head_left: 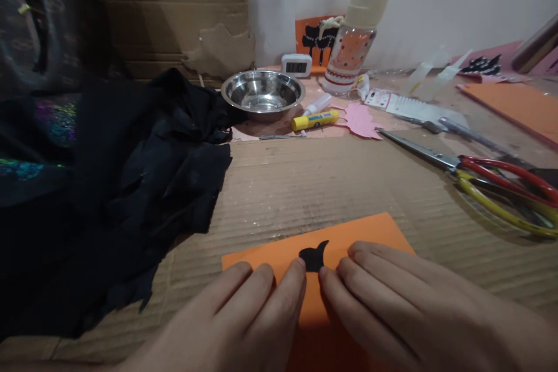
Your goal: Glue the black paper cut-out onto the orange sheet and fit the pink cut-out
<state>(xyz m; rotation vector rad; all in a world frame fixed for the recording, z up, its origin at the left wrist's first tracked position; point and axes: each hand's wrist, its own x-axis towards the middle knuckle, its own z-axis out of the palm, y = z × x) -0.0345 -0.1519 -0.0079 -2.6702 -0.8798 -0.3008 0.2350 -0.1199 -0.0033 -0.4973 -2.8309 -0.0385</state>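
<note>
A sheet of orange paper [366, 231] lies on the cardboard in front of me. On it sits a small black cutout [313, 259] with a rounded left side and a curved point at its upper right. My left hand [248, 314] rests on the paper with its fingers extended, the index fingertip at the cutout's lower left edge. From the other side, my right hand [401, 302] lies with fingers stretched over the sheet, one fingertip at the cutout's lower right corner. Both hands cover much of the paper's lower part.
Black fabric [174, 180] is heaped at left. Behind stand a steel bowl [263, 93], a white timer [296, 65] and a clear bottle [355, 40]. A yellow glue stick [314, 120] lies near a pink paper cutout [358, 120]. Large scissors [492, 177] with red and yellow handles lie right.
</note>
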